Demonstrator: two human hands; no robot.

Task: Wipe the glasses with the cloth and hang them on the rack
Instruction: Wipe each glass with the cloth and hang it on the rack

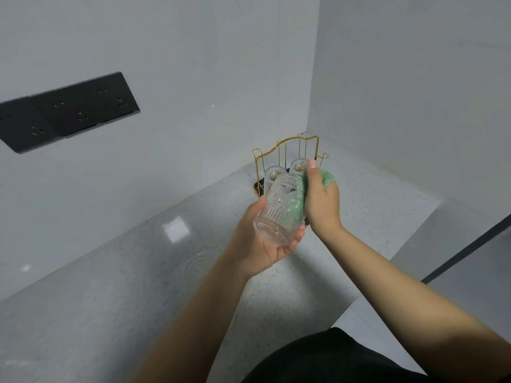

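My left hand (pixel 265 244) grips a clear ribbed glass (pixel 276 214) by its base, tilted with the mouth pointing away from me. A green cloth (pixel 297 201) is stuffed into the glass, and my right hand (pixel 322 200) holds it there, fingers curled around the bunched cloth at the rim. Behind my hands stands a gold wire rack (pixel 287 150) on a dark base, with two clear glasses (pixel 272 174) hung upside down on its prongs. My hands hide the front of the rack.
The rack stands in the corner of a speckled grey counter (pixel 138 286), between the back wall and a right side wall. A black socket panel (pixel 69 111) is mounted on the back wall at left. The counter's front edge runs at lower right.
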